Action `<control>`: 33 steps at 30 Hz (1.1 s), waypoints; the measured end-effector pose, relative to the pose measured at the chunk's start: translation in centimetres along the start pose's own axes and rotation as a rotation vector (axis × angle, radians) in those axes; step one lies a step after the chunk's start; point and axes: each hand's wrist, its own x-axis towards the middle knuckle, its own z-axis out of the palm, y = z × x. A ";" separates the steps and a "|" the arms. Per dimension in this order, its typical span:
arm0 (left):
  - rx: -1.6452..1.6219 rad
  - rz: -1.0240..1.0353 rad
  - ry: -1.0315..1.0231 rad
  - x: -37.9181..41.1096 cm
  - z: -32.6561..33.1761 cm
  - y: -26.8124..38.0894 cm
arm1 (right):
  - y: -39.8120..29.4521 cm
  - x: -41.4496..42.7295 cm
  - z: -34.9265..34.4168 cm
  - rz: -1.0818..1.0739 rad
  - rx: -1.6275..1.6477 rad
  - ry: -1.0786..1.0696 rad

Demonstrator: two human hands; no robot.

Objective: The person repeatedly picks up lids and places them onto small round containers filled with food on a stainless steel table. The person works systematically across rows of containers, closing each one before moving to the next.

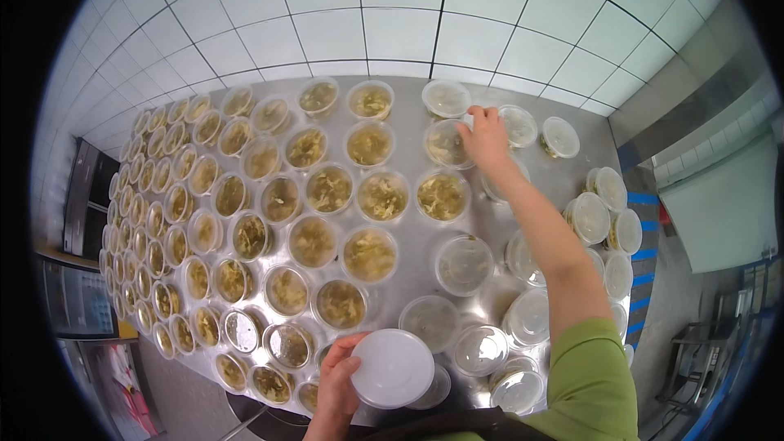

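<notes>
My left hand (340, 373) holds a round, translucent plastic lid (393, 369) by its left edge, low in the view; whether more lids are stacked under it I cannot tell. My right hand (488, 138) reaches to the back of the steel table, thumb and fingers at the right rim of a lidded round container (449, 144). Behind that one stands another lidded container (446, 98), close to the fingertips. Just in front is an uncovered container (442, 195) of yellowish soup with pale egg-like shreds. My right forearm partly covers a container (503, 182).
Many similar soup containers (369, 253) stand in rows across the left of the steel table (413, 245). Lidded ones (529, 316) crowd the right side, some stacked near the edge (591, 218). A white tiled wall (401, 33) borders the back. A glass-fronted cabinet (78, 297) stands left.
</notes>
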 end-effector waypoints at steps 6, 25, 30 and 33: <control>-0.028 -0.010 -0.015 -0.1 -0.5 -0.1 | -5.2 -1.4 0.2 0.050 -0.063 -0.181; 0.191 -0.093 -0.105 -0.8 -0.4 1.8 | -3.5 -3.9 -3.3 -0.549 -0.184 0.130; 0.351 -0.268 -0.126 -1.6 0.3 1.0 | -13.3 -19.8 -11.2 -0.717 0.709 -1.133; 0.399 -0.302 -0.106 -2.7 0.8 0.5 | -13.4 -25.2 -14.0 -0.657 0.702 -1.129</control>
